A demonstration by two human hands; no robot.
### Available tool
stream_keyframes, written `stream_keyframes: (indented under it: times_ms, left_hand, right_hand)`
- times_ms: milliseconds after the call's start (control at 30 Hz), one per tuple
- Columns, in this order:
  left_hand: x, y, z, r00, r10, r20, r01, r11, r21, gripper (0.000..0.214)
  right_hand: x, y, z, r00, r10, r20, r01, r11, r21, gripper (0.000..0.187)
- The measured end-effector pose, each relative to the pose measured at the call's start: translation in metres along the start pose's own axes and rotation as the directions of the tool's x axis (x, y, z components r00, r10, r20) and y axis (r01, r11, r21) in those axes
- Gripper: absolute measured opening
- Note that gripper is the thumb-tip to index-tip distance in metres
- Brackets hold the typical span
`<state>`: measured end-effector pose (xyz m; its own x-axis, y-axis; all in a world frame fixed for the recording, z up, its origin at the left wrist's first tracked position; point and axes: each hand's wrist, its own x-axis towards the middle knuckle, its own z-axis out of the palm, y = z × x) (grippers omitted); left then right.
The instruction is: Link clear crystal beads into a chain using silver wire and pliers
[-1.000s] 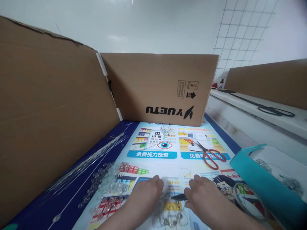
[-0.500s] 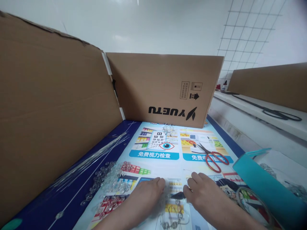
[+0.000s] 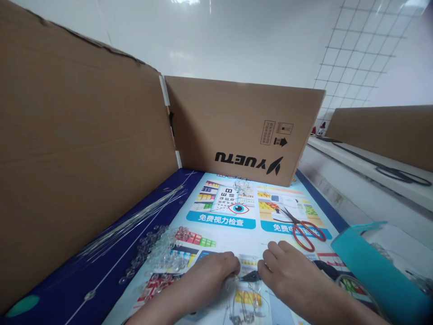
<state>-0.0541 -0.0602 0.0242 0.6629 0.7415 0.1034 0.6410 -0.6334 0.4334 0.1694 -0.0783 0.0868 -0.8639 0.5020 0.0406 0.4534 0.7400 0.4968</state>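
My right hand (image 3: 284, 266) is wrapped round pliers (image 3: 251, 276), whose dark pointed jaws stick out to the left. Most of the tool is hidden by the fingers. Close by on the left, my left hand (image 3: 216, 273) pinches a clear bead piece (image 3: 232, 283) at the jaw tips; its exact shape is hard to make out. Below the hands hang or lie thin wires with clear beads (image 3: 248, 316). Loose clear beads (image 3: 165, 253) are heaped left of my left hand. Beyond my right hand lie scissors (image 3: 304, 230) with red handles.
A bundle of thin wires (image 3: 135, 221) lies along the left cardboard panel (image 3: 84, 135). Another panel (image 3: 243, 126) closes off the back. At right stand a teal box (image 3: 375, 266) and a clear round rim (image 3: 358, 289). A small wire-and-bead cluster (image 3: 241, 186) lies at the back.
My left hand has moved slightly right, closer to the plier jaws. My right hand keeps its grip. The whole view has shifted and tilted a little.
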Motion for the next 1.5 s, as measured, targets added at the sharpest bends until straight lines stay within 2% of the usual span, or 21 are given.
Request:
stream_keyframes:
  times_ms: [100, 200, 400, 567, 800, 967, 1100, 1233, 1500]
  left_hand:
    - [0.001, -0.001, -0.002, 0.999, 0.042, -0.006, -0.043, 0.991, -0.129, 0.032]
    - [0.001, 0.000, -0.004, 0.999, 0.031, -0.011, -0.033, 0.969, -0.246, 0.037]
    - [0.003, 0.002, 0.004, 0.997, -0.081, -0.014, 0.068, 0.908, -0.414, 0.029]
    - [0.005, 0.004, 0.009, 0.988, -0.144, 0.058, 0.153, 0.839, -0.522, 0.022]
    - [0.003, 0.006, 0.000, 0.984, -0.150, 0.098, 0.179, 0.842, -0.508, 0.018]
    - [0.001, -0.001, 0.005, 0.984, -0.132, 0.119, 0.175, 0.836, -0.519, 0.024]
    - [0.001, -0.003, 0.010, 0.977, -0.174, 0.123, 0.213, 0.793, -0.571, 0.025]
    - [0.001, -0.001, 0.009, 0.970, -0.213, 0.116, 0.240, 0.786, -0.570, 0.024]
    - [0.000, 0.001, 0.005, 0.953, -0.196, 0.231, 0.303, 0.644, -0.703, 0.023]
  right_hand:
    - [-0.001, 0.000, 0.004, 1.000, 0.000, -0.021, 0.001, 1.000, 0.030, 0.012]
    - [-0.003, 0.001, 0.008, 0.999, 0.010, -0.040, -0.008, 0.999, 0.051, 0.012]
    - [-0.004, 0.001, 0.010, 0.999, 0.026, -0.041, -0.023, 0.998, 0.066, 0.012]
    - [-0.003, 0.000, 0.011, 0.999, 0.007, -0.032, -0.006, 0.999, 0.038, 0.013]
    - [0.002, -0.003, 0.018, 1.000, 0.002, -0.016, -0.001, 0.999, 0.045, 0.011]
    - [-0.001, -0.002, 0.021, 0.999, 0.016, -0.031, -0.014, 0.998, 0.063, 0.011]
    - [-0.005, -0.001, 0.017, 0.999, 0.035, -0.040, -0.033, 0.997, 0.067, 0.013]
    - [-0.004, 0.001, 0.008, 0.999, 0.020, -0.038, -0.018, 0.998, 0.053, 0.010]
    - [0.004, 0.000, 0.004, 0.999, -0.030, -0.036, 0.030, 0.999, 0.020, 0.007]
